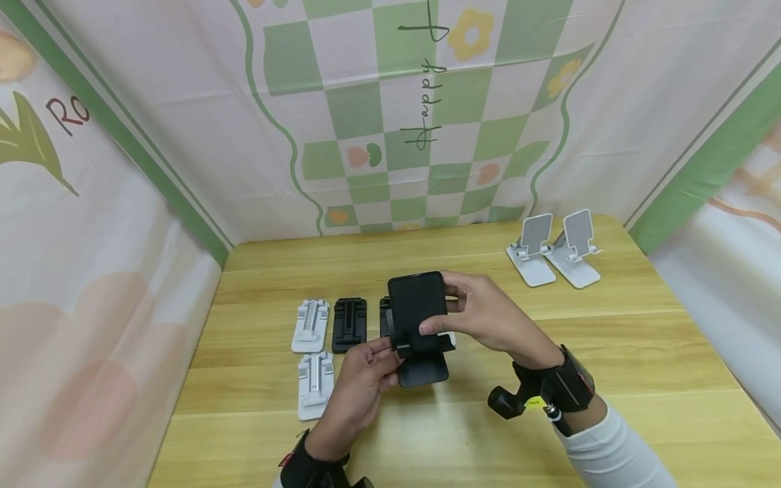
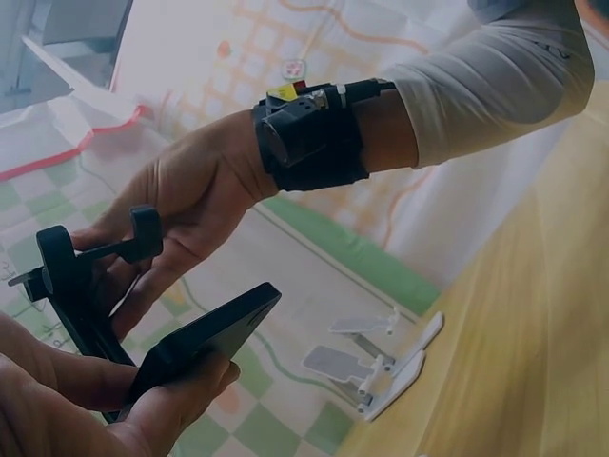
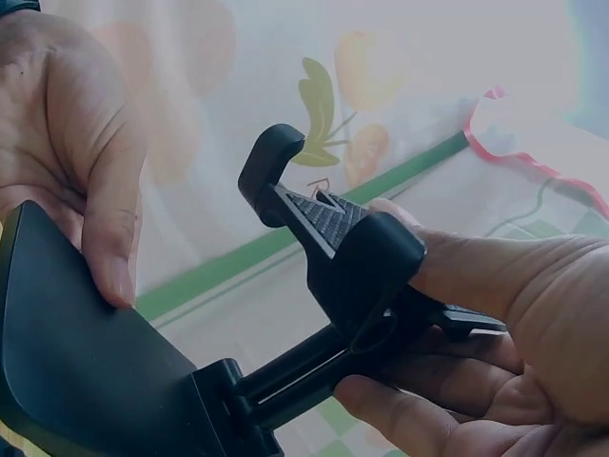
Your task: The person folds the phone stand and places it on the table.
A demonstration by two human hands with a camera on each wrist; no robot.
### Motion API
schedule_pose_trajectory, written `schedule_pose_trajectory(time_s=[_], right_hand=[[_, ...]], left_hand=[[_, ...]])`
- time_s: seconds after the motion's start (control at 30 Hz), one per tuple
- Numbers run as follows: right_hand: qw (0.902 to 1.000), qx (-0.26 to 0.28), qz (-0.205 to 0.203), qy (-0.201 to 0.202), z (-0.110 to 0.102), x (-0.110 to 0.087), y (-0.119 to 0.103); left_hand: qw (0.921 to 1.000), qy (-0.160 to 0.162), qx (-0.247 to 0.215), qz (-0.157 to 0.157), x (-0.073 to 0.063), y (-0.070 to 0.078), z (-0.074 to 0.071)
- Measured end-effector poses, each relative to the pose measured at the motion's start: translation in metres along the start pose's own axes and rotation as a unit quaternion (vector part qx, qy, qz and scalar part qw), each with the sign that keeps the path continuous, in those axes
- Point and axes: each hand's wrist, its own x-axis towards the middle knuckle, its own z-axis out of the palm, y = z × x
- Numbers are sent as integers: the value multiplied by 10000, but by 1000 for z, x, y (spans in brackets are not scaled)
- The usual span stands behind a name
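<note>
left fingers [image 1: 375, 347] pinch a black stand [image 1: 410, 332] by its base [image 1: 424, 373]; right fingers [image 1: 459, 281] grip its upper plate [image 1: 417, 297], seemingly curled behind.

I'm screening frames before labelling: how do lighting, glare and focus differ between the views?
Head: bright overall, with a pale glare patch on the table just below the black stand; left wrist: dimmer, with muted colours, and the white stands look soft; right wrist: the cloth washes out towards the upper right, while the black stand's edges look fairly crisp.
</note>
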Motion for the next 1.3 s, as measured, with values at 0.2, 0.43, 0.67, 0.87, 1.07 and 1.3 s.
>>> schedule_pose_trajectory(time_s=[0.2,0.43,0.67,0.87,1.07,1.3], right_hand=[[9999,-53,-104,80,3,1,0],[9987,-335,-90,385,7,2,0],[9953,-502,-172,815,11,4,1],[9910,-685,-335,1103,13,5,1],[9859,-866,-282,1402,16,6,0],[9744,-1280,-483,1785,19,9,2]], left_hand=[[10000,21,38,-9,1,1,-1],[10000,39,19,38,0,1,0],[9999,-72,-9,156,-1,1,1],[9999,-57,15,98,-3,1,2],[9999,-75,24,103,-5,3,3],[9999,-35,79,76,-7,6,4]])
